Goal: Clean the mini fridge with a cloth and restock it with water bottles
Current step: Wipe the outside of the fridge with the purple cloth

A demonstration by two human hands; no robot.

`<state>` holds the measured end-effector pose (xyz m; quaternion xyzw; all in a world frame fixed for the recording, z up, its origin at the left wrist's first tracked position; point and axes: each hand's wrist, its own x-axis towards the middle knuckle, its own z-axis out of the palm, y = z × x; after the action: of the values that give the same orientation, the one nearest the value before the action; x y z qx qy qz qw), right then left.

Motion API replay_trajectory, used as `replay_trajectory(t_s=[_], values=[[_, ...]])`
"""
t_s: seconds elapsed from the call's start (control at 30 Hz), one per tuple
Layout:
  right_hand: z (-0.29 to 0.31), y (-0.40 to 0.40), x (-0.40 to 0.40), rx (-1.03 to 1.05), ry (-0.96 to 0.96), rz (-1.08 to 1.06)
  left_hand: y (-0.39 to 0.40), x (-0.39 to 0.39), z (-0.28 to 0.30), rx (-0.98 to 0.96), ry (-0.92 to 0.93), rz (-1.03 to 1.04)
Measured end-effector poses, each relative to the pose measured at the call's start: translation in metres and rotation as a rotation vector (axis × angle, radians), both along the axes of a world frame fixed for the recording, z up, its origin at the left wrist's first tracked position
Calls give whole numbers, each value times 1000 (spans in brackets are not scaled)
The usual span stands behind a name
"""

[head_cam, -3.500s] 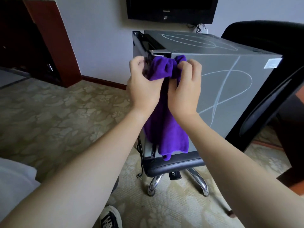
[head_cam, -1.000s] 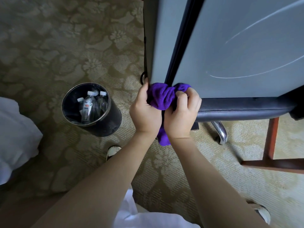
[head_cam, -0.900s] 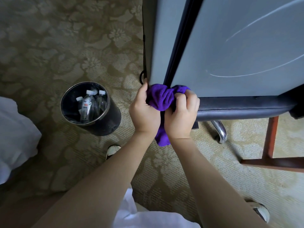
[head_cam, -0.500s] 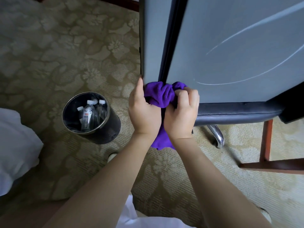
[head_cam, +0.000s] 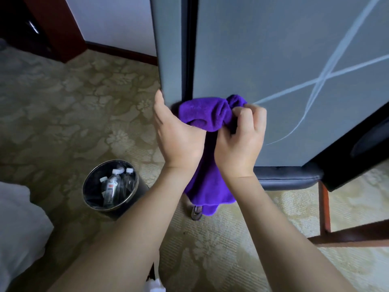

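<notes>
Both hands hold a purple fleece cloth (head_cam: 207,114) bunched against the lower front corner of the grey mini fridge (head_cam: 273,60), over the dark door seam. The left hand (head_cam: 179,133) has its thumb up the fridge edge; its grip on the cloth looks closed, though the fingers are hidden. The right hand (head_cam: 242,140) is clamped on the cloth. Clear plastic water bottles (head_cam: 115,185) stand in a round dark bin (head_cam: 88,197) on the patterned carpet (head_cam: 63,112).
</notes>
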<state>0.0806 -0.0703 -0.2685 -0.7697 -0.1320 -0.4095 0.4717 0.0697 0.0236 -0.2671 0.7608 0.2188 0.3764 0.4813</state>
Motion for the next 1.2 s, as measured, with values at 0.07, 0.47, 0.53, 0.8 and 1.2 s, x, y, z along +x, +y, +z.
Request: replay_trajectory(t_s=[0.07, 0.47, 0.53, 0.8, 1.2], values=[[18, -3, 4, 22, -28, -13, -1, 7, 23, 33, -61, -22], [107, -16, 21, 91, -124, -68, 0, 17, 158, 467, -148, -47], [122, -16, 24, 94, -163, -63, 1, 19, 173, 490, -137, -26], [177, -6, 32, 113, -235, -37, 16, 23, 211, 521, -41, -3], [229, -7, 31, 83, -234, -85, 4, 28, 245, 509, 78, 32]])
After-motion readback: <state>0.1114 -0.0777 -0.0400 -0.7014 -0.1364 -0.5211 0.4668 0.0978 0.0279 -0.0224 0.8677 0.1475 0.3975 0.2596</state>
